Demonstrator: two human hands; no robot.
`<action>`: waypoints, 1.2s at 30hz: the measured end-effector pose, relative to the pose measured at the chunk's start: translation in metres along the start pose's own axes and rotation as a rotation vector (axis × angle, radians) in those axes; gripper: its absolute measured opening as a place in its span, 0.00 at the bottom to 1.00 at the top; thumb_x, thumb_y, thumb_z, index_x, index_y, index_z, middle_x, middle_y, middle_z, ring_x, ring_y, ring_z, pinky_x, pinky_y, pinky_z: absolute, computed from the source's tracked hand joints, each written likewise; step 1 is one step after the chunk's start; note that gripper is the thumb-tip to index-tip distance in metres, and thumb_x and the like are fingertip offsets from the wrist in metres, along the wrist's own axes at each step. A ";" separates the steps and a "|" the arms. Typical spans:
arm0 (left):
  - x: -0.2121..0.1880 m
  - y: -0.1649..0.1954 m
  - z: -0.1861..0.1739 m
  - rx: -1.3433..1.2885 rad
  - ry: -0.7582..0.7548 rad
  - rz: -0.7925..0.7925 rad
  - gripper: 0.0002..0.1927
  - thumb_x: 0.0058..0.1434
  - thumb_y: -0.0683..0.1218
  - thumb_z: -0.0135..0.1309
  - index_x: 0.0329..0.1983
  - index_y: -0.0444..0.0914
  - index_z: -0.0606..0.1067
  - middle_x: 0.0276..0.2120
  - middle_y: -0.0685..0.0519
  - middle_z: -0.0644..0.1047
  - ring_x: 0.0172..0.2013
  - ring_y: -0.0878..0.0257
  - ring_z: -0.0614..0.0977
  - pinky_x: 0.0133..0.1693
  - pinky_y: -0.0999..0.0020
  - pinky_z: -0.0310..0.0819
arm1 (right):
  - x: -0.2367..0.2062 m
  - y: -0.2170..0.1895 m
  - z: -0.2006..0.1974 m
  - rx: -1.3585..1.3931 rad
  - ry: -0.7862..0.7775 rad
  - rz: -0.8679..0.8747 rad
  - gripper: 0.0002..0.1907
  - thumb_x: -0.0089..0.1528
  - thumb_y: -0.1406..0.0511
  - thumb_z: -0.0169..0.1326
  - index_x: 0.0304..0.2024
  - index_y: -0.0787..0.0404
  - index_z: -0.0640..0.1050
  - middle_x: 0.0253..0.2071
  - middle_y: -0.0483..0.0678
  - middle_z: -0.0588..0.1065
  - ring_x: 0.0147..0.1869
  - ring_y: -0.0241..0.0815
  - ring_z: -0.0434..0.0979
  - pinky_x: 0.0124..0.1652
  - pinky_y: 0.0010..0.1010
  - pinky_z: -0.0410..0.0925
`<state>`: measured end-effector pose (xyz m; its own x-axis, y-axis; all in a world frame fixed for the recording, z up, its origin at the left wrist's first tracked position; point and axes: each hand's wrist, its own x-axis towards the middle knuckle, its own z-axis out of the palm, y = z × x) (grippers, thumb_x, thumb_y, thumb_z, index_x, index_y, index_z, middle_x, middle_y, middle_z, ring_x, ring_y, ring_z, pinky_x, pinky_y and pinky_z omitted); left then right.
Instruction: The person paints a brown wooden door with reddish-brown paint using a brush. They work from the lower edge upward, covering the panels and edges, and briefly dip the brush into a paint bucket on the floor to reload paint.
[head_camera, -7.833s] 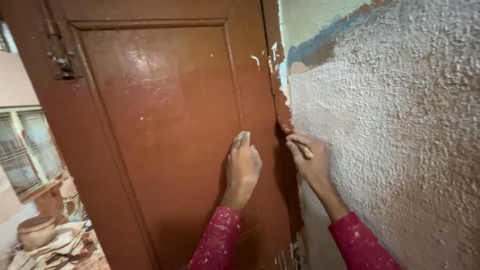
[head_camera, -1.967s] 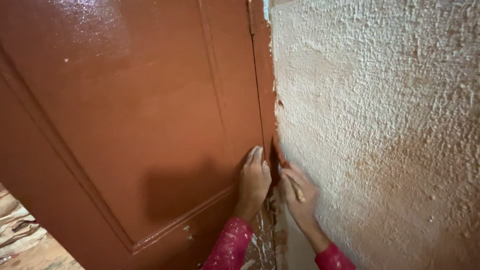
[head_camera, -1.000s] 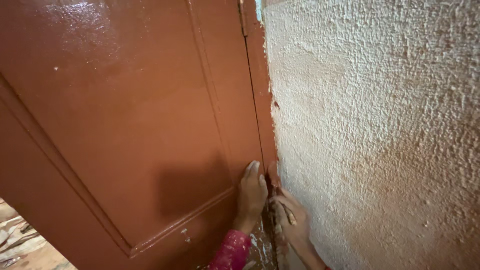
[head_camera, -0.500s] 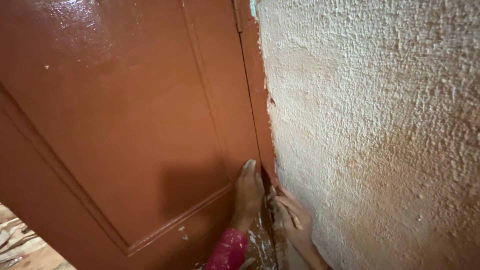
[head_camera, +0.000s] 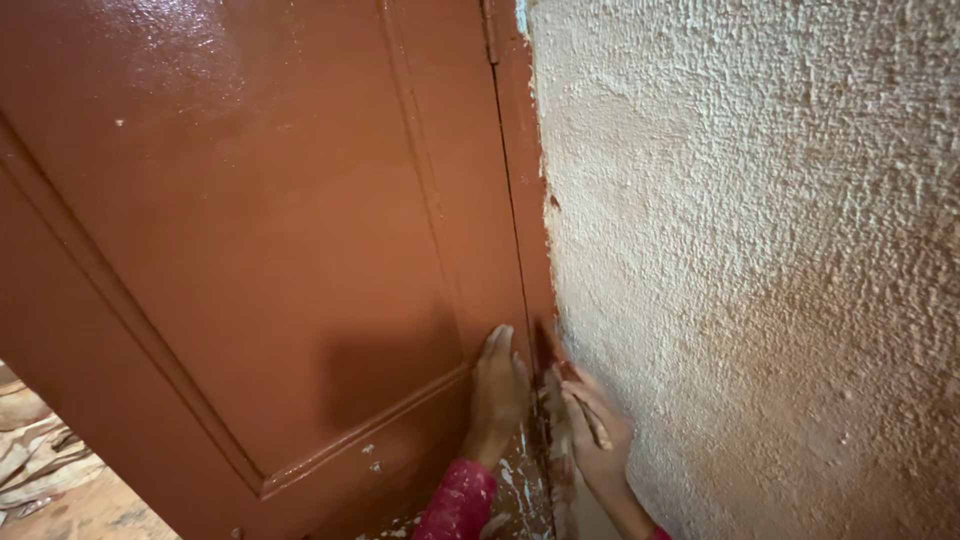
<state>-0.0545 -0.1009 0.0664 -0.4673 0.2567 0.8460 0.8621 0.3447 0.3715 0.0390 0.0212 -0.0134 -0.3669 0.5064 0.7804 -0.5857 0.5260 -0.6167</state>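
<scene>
We've got our left hand (head_camera: 497, 390) flat on the brown door (head_camera: 280, 230), fingers pointing up, holding nothing, just bracing low down near the panel moulding. Our right hand (head_camera: 592, 430) is pinched shut around a thin paintbrush (head_camera: 590, 420), and the bristle end sits up-left of the grip, right on the door frame strip (head_camera: 520, 200) where it meets the rough plaster wall (head_camera: 760, 250). That strip runs straight up and down, so the right hand's the nearer one.

Left hand (head_camera: 497, 390) flat, fingers straight up; right hand (head_camera: 597, 432) curled, fingers pinched.
</scene>
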 end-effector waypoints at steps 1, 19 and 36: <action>0.000 0.001 -0.001 0.002 -0.003 -0.017 0.21 0.65 0.40 0.44 0.59 0.24 0.70 0.60 0.31 0.72 0.61 0.35 0.71 0.63 0.49 0.63 | 0.002 0.001 0.002 -0.052 0.016 -0.025 0.11 0.63 0.71 0.54 0.47 0.64 0.83 0.58 0.57 0.78 0.52 0.41 0.84 0.51 0.27 0.76; -0.033 -0.005 -0.022 0.062 0.151 -0.113 0.23 0.65 0.41 0.45 0.63 0.28 0.69 0.63 0.33 0.71 0.63 0.38 0.71 0.64 0.51 0.64 | 0.016 -0.071 0.028 0.076 0.068 -0.066 0.10 0.64 0.73 0.56 0.47 0.69 0.81 0.60 0.59 0.77 0.61 0.46 0.79 0.60 0.32 0.70; -0.036 0.002 -0.080 0.091 0.252 -0.129 0.23 0.65 0.39 0.45 0.64 0.27 0.68 0.64 0.33 0.70 0.65 0.39 0.71 0.66 0.53 0.64 | 0.025 -0.087 0.037 0.250 -0.015 0.088 0.08 0.64 0.70 0.58 0.45 0.66 0.83 0.58 0.56 0.79 0.61 0.46 0.80 0.59 0.34 0.71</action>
<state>-0.0202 -0.1814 0.0667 -0.4988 -0.0226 0.8664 0.7724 0.4420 0.4562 0.0538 -0.0369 0.0635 -0.4334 0.5317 0.7276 -0.7112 0.2941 -0.6385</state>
